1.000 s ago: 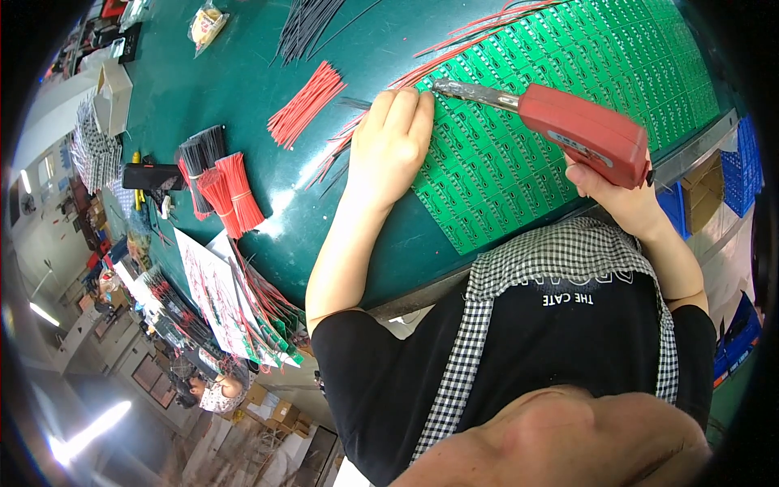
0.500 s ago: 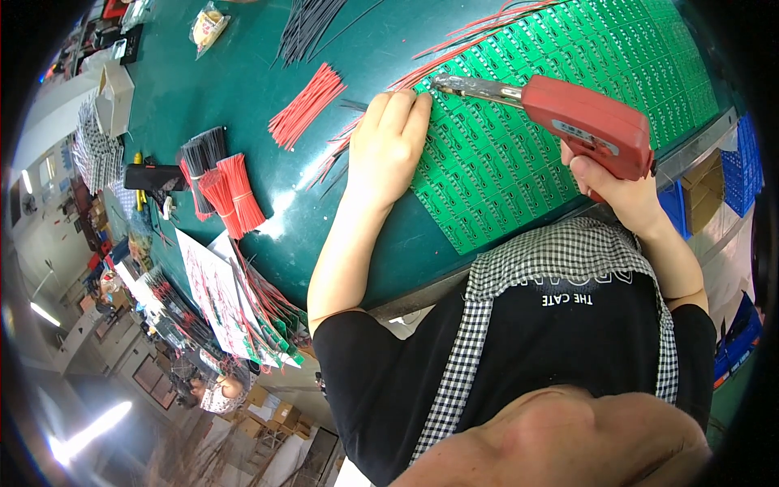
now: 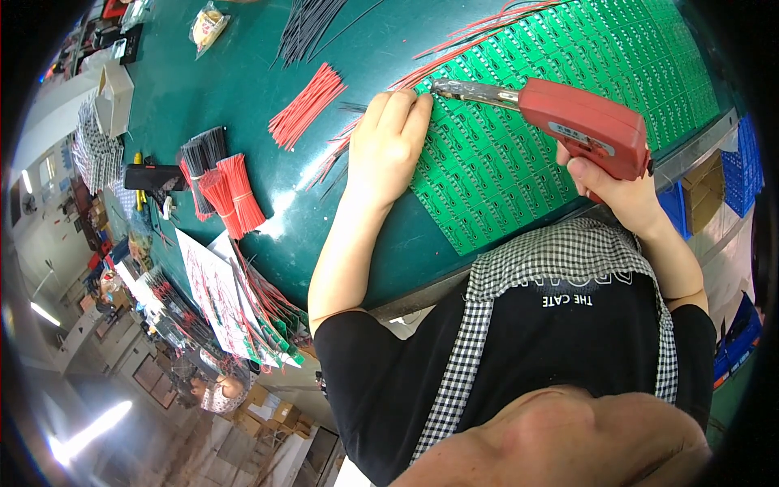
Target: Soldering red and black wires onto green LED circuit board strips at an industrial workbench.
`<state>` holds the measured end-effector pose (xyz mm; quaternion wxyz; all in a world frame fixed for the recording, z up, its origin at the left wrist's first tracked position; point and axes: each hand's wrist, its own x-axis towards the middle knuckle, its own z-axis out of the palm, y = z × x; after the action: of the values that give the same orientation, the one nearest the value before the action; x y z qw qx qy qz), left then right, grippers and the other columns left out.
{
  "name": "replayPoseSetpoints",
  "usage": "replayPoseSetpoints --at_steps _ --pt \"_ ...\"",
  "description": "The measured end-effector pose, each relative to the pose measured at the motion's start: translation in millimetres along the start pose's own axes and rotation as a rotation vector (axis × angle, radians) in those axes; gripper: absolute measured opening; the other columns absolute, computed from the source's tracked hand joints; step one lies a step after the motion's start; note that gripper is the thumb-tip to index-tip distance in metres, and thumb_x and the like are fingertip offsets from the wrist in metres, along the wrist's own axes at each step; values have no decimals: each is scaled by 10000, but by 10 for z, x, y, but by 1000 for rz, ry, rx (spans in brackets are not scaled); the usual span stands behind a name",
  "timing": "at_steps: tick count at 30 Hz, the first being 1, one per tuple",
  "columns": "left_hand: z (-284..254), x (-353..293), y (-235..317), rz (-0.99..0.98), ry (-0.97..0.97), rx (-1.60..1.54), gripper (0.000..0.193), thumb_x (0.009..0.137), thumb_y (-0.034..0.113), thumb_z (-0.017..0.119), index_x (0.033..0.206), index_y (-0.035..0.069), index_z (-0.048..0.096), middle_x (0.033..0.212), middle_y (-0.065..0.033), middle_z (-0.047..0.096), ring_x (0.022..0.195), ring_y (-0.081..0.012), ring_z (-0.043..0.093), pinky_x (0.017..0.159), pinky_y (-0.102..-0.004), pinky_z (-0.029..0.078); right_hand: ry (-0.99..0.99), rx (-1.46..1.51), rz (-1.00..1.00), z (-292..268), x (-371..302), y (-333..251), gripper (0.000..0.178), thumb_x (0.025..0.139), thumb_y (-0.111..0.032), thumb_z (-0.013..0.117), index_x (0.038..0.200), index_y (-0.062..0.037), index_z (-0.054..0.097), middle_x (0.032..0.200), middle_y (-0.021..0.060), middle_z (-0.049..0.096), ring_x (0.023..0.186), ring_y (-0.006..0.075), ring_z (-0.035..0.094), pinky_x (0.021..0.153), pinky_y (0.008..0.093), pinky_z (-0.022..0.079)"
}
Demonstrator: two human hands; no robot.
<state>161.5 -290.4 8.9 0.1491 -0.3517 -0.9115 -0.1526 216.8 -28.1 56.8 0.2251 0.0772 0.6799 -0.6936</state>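
My right hand (image 3: 610, 185) grips a red soldering gun (image 3: 580, 122) by its handle. The gun's metal tip points left and reaches the upper left edge of a sheet of green circuit boards (image 3: 495, 162). Close beside that tip, the fingers of my left hand (image 3: 388, 146) are bent and pressed together at the edge of the boards. Whatever is between those fingertips is hidden. Thin red and black wires (image 3: 337, 154) stick out to the left of this hand, and more red wires (image 3: 454, 55) lie along the far edge of the boards.
On the green table (image 3: 300, 191) lie a loose red wire bundle (image 3: 307, 105), black wires (image 3: 312, 28), tied red bundles (image 3: 234, 195) and a small plastic bag (image 3: 208, 28). Wired boards (image 3: 272, 333) hang at the near left edge. A blue crate (image 3: 742, 166) stands at right.
The soldering gun has shifted very slightly left and toward me, its tip still near my left fingertips. My left hand has stayed in place.
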Motion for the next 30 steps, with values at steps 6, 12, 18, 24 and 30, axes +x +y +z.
replayPoseSetpoints --at_steps 6,12,18,24,30 --pt "24 108 7 18 4 -49 273 629 57 572 899 17 587 835 -56 522 750 -191 523 619 -286 477 61 68 -43 -14 -73 -122 279 791 -120 648 1044 -30 570 920 49 632 558 40 496 488 178 409" --pt "-12 42 -16 -3 -20 -5 269 626 55 572 892 15 584 822 -56 513 733 -188 516 610 -284 475 49 102 -113 -96 -16 -55 293 818 -137 601 1079 -18 538 955 63 619 552 48 490 478 182 402" --pt "36 37 -23 14 -23 22 263 629 54 569 889 14 582 820 -58 510 726 -187 511 610 -280 474 82 61 -189 -209 -40 -66 285 828 -142 576 1065 7 522 942 75 615 550 53 481 480 190 403" --pt "-20 -84 -46 -53 -68 9 279 613 -10 571 887 24 615 823 -63 554 749 -211 554 644 -306 480 98 20 -195 -155 -150 -92 275 830 -142 568 1056 8 523 954 77 608 553 55 481 484 190 402" --pt "6 -31 -78 -59 -44 31 261 621 26 582 880 27 607 840 -53 547 750 -194 548 629 -289 482 13 42 -126 -310 11 -267 306 826 -132 578 1095 0 519 968 80 608 552 53 480 483 187 400"
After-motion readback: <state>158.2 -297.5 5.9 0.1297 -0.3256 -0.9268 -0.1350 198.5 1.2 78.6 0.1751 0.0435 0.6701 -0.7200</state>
